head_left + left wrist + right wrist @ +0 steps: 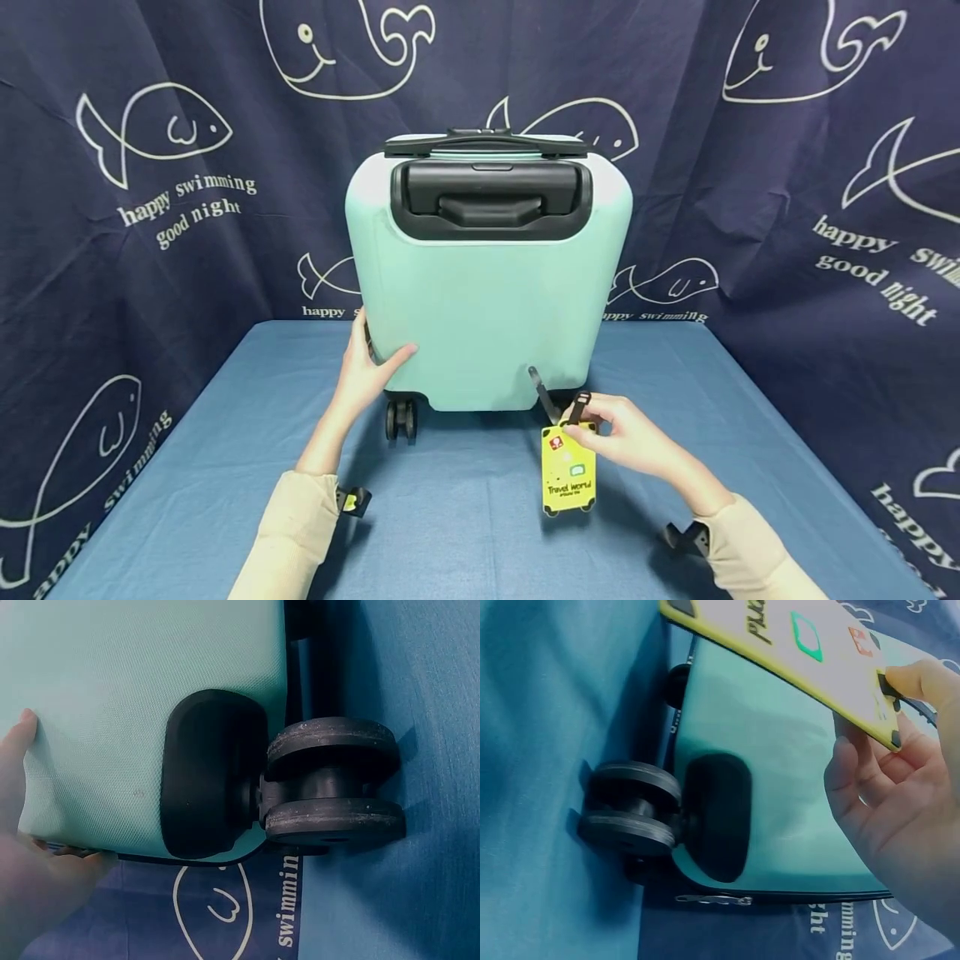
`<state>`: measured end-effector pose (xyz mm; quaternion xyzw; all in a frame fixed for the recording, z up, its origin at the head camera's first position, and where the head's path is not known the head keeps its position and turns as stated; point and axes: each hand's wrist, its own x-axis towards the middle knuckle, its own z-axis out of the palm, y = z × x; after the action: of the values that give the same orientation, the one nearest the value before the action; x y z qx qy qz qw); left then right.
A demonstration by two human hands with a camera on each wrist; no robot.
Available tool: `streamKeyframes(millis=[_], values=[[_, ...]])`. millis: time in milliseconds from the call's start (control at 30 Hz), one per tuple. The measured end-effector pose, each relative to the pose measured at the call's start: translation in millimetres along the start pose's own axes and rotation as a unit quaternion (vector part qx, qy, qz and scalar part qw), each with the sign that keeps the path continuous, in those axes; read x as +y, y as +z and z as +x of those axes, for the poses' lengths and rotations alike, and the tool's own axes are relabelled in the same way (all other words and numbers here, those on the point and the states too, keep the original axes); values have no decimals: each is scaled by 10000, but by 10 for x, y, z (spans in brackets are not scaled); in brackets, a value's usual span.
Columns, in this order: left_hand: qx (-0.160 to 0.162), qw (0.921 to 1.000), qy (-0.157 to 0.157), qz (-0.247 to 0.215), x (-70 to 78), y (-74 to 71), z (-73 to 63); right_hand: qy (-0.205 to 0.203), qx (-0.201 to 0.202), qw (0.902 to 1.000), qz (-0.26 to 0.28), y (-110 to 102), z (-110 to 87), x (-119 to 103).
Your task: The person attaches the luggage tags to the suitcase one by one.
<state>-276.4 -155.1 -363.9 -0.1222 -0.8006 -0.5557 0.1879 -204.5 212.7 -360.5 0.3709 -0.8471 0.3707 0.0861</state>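
A mint-green suitcase [480,317] stands upright on its wheels. My left hand [363,375] holds its lower left side, thumb on the near face and fingers round the edge; in the left wrist view the thumb [22,731] lies flat on the shell. At the lower right, my right hand [622,429] pinches a yellow luggage tag [568,479] at its top, near the black strap [542,390]. The tag hangs in front of the case, its strap's free end sticking up. In the right wrist view, the tag [810,664] is apart from the shell.
Blue cloth [465,517] covers the table. A dark curtain [225,250] with white fish drawings hangs behind and at both sides. The suitcase has a black top handle [487,147], a lowered pull handle [491,208] and black double wheels [334,780].
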Motion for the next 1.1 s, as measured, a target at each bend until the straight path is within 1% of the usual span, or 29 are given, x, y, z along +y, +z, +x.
streamKeyframes(millis=[167, 267, 500, 700, 867, 967, 1100], values=[[-12, 10000, -66, -20, 3, 0, -3, -54, 102, 9999, -91, -33, 16, -12], [1, 10000, -52, -13, 6, -1, -4, -111, 133, 9998, -136, -59, 31, -32], [-15, 10000, 0, -24, 4, 2, -2, -265, 265, 9993, 11, -135, 68, -74], [-16, 10000, 27, -57, 0, 4, -6, -603, 536, 9967, -81, -182, 102, -121], [-12, 10000, 55, -55, 8, 7, -10, -900, 869, 9916, -334, -208, 142, -144], [22, 10000, 17, -44, 18, 14, -18, -1007, 985, 9891, -441, -238, 171, -150], [60, 10000, -67, -15, 28, 29, -30, -1065, 1035, 9880, -430, -275, 204, -147]])
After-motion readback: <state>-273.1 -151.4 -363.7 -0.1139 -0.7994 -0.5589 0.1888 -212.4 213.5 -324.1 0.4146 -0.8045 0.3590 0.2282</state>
